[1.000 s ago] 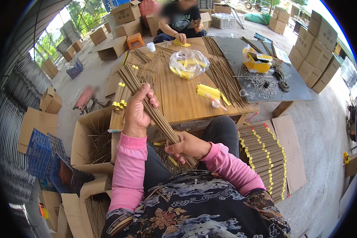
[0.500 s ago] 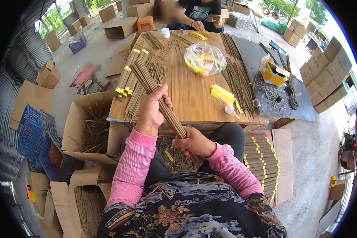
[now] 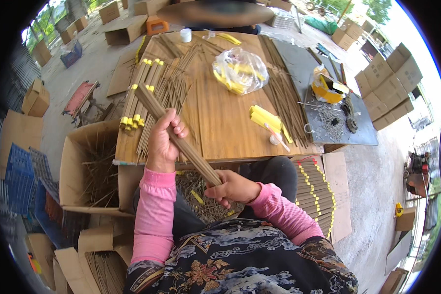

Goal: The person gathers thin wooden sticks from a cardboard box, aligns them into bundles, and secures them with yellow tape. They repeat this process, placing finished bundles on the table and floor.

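Both my hands grip one thick bundle of thin brown sticks point(image 3: 186, 149), which slants from upper left to lower right over the near edge of the wooden table point(image 3: 220, 122). My left hand point(image 3: 164, 142) wraps around its middle. My right hand point(image 3: 232, 188) closes on its lower end above my lap. More sticks lie loose in my lap point(image 3: 201, 201). Finished bundles with yellow bands point(image 3: 134, 105) rest on the table just left of my left hand.
A clear bag of yellow bands point(image 3: 240, 71), a yellow packet point(image 3: 264, 117) and loose sticks point(image 3: 279, 98) lie on the table. An open cardboard box point(image 3: 90, 166) stands at my left, stacked banded bundles point(image 3: 316, 196) at my right. Another person sits across the table point(image 3: 215, 14).
My hands have kept their hold on the bundle. The view has swung closer to the table, and my left hand sits a little higher on the sticks.
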The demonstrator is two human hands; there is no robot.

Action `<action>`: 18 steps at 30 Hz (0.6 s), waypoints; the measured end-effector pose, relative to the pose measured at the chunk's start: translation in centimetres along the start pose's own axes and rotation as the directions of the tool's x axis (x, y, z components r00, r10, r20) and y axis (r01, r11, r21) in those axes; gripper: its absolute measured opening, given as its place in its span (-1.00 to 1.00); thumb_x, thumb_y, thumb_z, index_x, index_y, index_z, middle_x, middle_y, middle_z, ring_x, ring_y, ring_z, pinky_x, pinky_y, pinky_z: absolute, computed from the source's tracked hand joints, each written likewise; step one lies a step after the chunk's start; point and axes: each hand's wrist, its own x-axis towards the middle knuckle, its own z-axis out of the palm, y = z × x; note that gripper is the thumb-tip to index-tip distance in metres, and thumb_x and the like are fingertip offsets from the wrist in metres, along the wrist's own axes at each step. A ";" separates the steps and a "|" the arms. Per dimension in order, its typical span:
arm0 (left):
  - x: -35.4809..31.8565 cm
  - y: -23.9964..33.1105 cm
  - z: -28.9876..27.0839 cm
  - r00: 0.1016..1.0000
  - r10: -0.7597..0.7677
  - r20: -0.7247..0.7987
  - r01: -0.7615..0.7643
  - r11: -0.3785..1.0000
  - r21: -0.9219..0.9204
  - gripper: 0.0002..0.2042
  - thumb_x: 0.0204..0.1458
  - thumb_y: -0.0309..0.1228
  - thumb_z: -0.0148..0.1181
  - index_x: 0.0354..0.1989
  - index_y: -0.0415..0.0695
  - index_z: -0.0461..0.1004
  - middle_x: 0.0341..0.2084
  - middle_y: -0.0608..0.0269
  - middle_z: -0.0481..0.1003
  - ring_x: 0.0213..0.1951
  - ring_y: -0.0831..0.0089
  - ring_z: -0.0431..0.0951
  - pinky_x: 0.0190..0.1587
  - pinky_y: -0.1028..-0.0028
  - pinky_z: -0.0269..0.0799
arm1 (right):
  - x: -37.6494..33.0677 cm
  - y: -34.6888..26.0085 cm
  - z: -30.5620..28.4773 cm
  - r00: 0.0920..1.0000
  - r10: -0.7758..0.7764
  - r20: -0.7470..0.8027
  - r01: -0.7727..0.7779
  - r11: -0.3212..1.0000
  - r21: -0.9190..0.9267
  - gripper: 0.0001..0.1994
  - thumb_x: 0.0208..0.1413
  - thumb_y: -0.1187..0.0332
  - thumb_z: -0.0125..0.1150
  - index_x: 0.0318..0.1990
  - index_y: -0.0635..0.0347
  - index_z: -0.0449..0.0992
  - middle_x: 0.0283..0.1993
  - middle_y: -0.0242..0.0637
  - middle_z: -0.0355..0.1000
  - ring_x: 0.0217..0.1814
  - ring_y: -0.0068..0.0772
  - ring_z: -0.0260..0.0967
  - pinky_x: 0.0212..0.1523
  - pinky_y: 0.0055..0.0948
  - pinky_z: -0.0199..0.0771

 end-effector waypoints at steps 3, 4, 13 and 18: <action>0.3 -0.3 -1.9 0.995 0.080 -0.057 -0.076 0.995 0.069 -0.87 -0.07 -0.45 0.14 -0.42 -0.06 0.28 -0.68 0.44 0.25 -0.67 0.63 0.25 -0.61 0.60 0.23 | 1.1 0.7 0.0 0.959 -0.177 -0.221 0.061 0.890 -0.452 -0.76 -0.05 0.36 0.11 -0.28 0.30 0.27 -0.63 -0.28 0.29 -0.68 -0.44 0.29 -0.67 -0.47 0.29; 0.5 -0.4 -1.9 0.987 0.117 -0.108 -0.104 0.987 0.120 -0.86 -0.07 -0.46 0.15 -0.42 -0.06 0.29 -0.68 0.43 0.25 -0.66 0.62 0.26 -0.61 0.59 0.24 | 2.6 3.1 -0.9 0.842 -0.493 -0.219 0.188 0.648 -0.738 -0.72 -0.15 0.37 0.13 -0.30 0.36 0.29 -0.57 0.00 0.35 -0.52 -0.07 0.39 -0.48 -0.25 0.37; 1.7 -0.7 -3.2 0.995 0.058 -0.082 -0.051 0.994 0.092 -0.86 -0.03 -0.42 0.14 -0.51 -0.06 0.29 -0.70 0.45 0.24 -0.67 0.66 0.21 -0.63 0.61 0.19 | 1.3 1.0 -0.4 0.955 -0.153 -0.253 0.022 0.890 -0.456 -0.67 -0.21 0.33 0.19 -0.28 0.34 0.31 -0.56 -0.16 0.37 -0.58 -0.34 0.37 -0.56 -0.39 0.36; 2.0 -0.2 -4.3 0.995 0.008 0.101 -0.005 0.999 -0.037 -0.82 0.10 -0.45 -0.05 -0.54 -0.12 0.19 -0.71 0.41 0.17 -0.72 0.68 0.12 -0.69 0.68 0.13 | 3.5 4.4 -2.1 0.982 -0.188 -0.033 0.181 0.970 -0.160 -0.68 -0.21 0.41 0.23 -0.28 0.29 0.28 -0.57 -0.33 0.32 -0.61 -0.52 0.31 -0.64 -0.53 0.31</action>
